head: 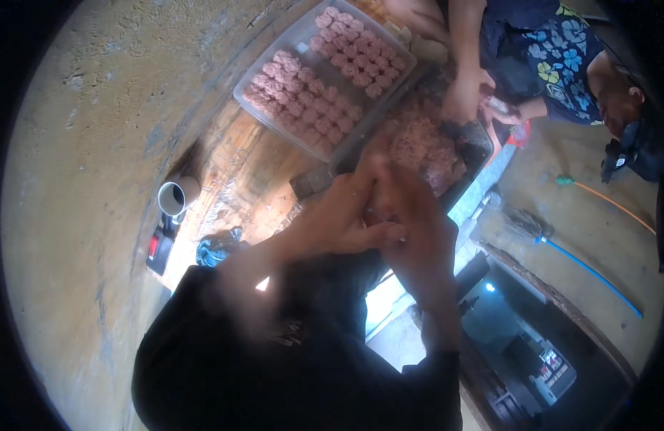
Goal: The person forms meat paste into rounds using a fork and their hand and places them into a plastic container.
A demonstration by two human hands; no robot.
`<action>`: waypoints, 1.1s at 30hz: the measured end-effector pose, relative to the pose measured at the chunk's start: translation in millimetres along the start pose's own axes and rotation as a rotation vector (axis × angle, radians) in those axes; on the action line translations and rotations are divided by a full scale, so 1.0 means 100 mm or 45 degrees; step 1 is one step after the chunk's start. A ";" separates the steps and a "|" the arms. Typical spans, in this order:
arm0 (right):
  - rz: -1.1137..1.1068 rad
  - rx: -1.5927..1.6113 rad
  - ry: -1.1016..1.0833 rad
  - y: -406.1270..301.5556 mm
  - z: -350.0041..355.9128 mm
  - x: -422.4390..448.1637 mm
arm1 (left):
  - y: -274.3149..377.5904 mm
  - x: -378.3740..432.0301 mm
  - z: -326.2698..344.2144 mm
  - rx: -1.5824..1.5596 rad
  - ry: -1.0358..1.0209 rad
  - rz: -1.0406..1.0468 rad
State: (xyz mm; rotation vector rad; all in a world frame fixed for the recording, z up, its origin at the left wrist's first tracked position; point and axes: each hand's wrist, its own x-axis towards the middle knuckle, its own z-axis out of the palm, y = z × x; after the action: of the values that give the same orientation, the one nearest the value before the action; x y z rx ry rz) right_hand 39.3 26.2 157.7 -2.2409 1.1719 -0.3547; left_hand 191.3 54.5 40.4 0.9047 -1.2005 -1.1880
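My left hand (337,215) and my right hand (415,221) meet in front of my dark-clothed body. Between their curled fingers a small lump of raw ground meat (376,215) shows in part; which hand bears it I cannot tell. Just beyond my hands lies a large mound of ground meat (426,143) in a dark tray (480,151). To the upper left, a clear plastic container (288,132) holds many small meatballs (302,99) in two groups with a gap between.
Across the tray, a co-worker's hands (472,97) work at its far edge. A white mug (178,196) with dark contents, a red-and-black object (158,248) and blue crumpled plastic (218,250) stand along the wooden table's (229,167) wall side. A blue-handled mop (585,269) lies on the right.
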 end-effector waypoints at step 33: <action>0.249 -0.365 0.330 1.17 0.50 0.88 | -1.86 -1.36 -0.15 0.869 -0.339 -0.495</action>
State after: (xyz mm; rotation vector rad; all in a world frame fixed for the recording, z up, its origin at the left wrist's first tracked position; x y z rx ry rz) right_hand 36.8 -79.6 44.7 -2.3426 1.6562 -0.4305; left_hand 176.8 151.5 -168.1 1.5784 -1.7515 -1.2417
